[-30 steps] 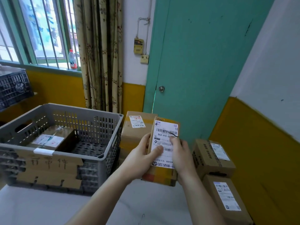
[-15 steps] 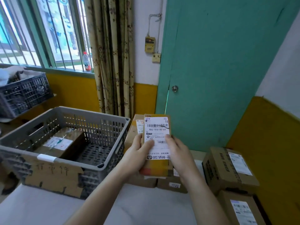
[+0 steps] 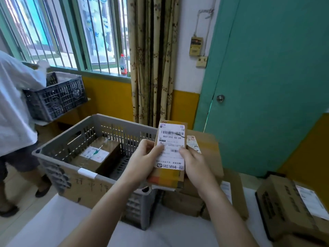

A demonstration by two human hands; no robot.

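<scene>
Cardboard parcel [image 3: 169, 177]: small, flat, held in both hands with its long side roughly upright and its face to the camera; yellow-orange tape across the lower end.
Left hand [image 3: 142, 161]: grips the parcel's left edge, thumb laid on the front, fingers curled round the back.
Right hand [image 3: 195, 164]: grips the right edge, thumb tip on the front, the other fingers hidden behind.
Shipping label [image 3: 171, 147]: white, covers most of the parcel's front; barcodes, printed number 863-H10-00-59; both thumbs touch it.
Parcel position: in the air, over the near right corner of the grey crate, in front of the box stack.
Grey crate [image 3: 114, 127]: slotted plastic, open top, on the white surface [image 3: 160, 236], left of the hands.
Box in crate [image 3: 96, 155]: brown carton with white label, flat on the crate floor.
Crate front: cardboard sign [image 3: 83, 186] with handwritten characters, white tape tab [image 3: 87, 172] over the rim.
Box stack [image 3: 206, 145]: brown cartons just behind and below the parcel, touching the crate's right side.
Right cartons [image 3: 284, 205]: labelled boxes at the right edge, near the yellow wall.
Door [image 3: 267, 77]: teal, closed, round knob [image 3: 220, 98].
Curtain [image 3: 153, 59]: floral, hangs between window and door.
Bottle [image 3: 123, 67]: red cap, upright on the window sill.
Dark crate [image 3: 55, 98]: on a ledge under the barred window.
Other person [image 3: 12, 104]: white shirt, far left, beside the dark crate.
</scene>
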